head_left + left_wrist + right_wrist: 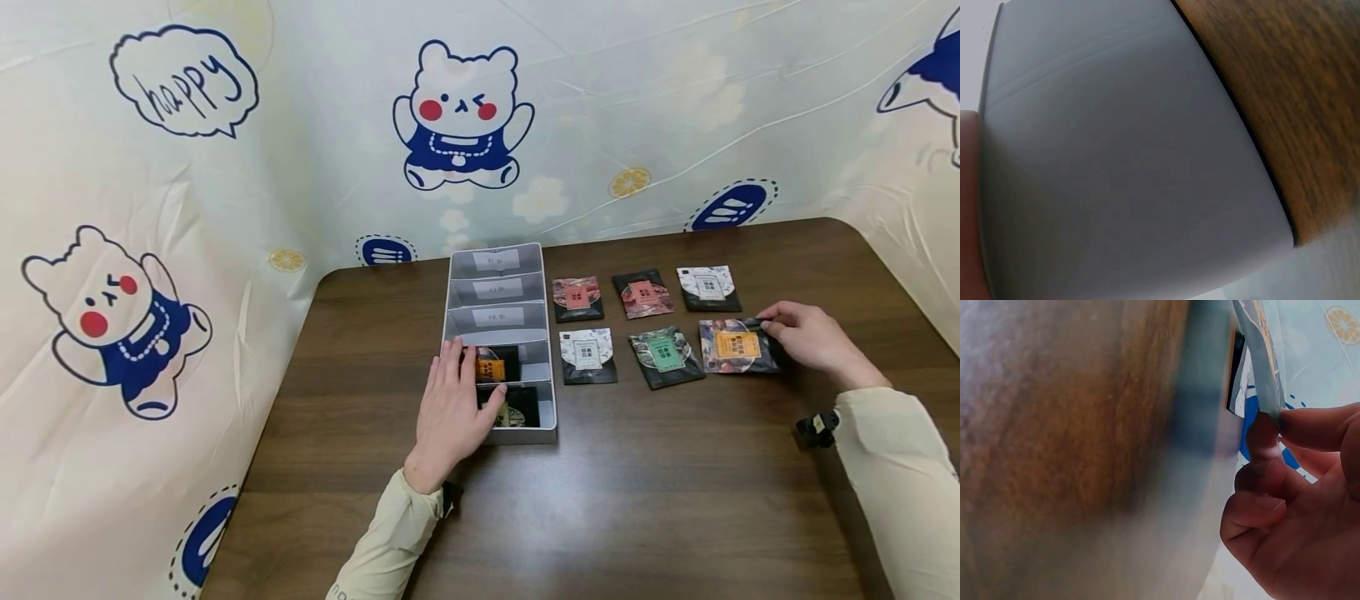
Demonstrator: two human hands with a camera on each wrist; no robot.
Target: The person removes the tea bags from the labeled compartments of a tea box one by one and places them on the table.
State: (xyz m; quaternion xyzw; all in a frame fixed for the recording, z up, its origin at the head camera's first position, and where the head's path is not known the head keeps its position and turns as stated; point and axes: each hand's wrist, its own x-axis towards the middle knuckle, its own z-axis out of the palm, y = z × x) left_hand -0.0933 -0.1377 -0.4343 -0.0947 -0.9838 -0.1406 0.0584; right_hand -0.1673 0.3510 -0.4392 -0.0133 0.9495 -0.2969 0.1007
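A grey divided tray [546, 417] stands on the table, and my left hand [448, 414] rests over its left rim with fingers extended. Partly under that hand, an orange-labelled sachet [491, 370] lies in one compartment and a dark sachet with a yellow-green label [522, 408] in the nearest one. My right hand [813, 337] pinches the right edge of another orange-labelled sachet [737, 345] between thumb and fingers. The right wrist view shows this pinched sachet [1264, 362] edge-on, above the fingertips. The tray's grey side wall [1135, 156] fills most of the left wrist view.
Right of the tray lie two red-labelled sachets [577, 297], two white-labelled sachets [587, 356] and a green-labelled sachet [666, 356]. The three far compartments bear paper labels [498, 288]. A printed cloth [315, 150] hangs behind the wooden table [637, 500].
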